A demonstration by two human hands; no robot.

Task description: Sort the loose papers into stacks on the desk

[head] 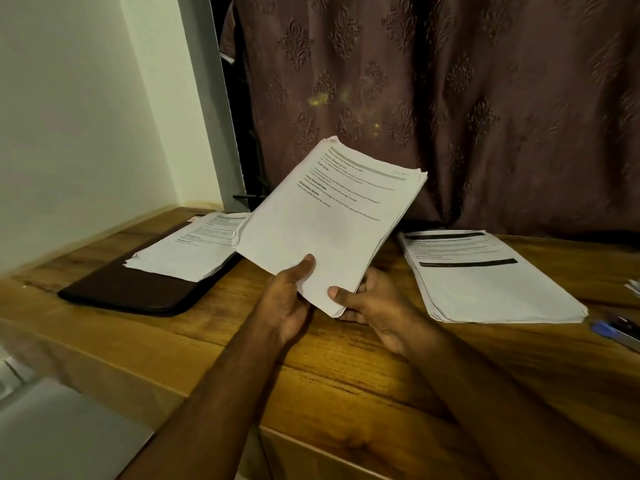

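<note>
Both hands, left (287, 299) and right (374, 303), grip a bundle (329, 223) headed "TASK GOAL", tilted toward 1 o'clock, thumbs on top.

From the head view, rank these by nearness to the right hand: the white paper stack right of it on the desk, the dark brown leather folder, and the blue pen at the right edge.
Measured from the right hand:
1. White paper stack, on the wooden desk just right of the hand.
2. Dark brown leather folder, across on the left.
3. Blue pen, at the far right edge; close to the folder's distance, so this order is uncertain.
</note>
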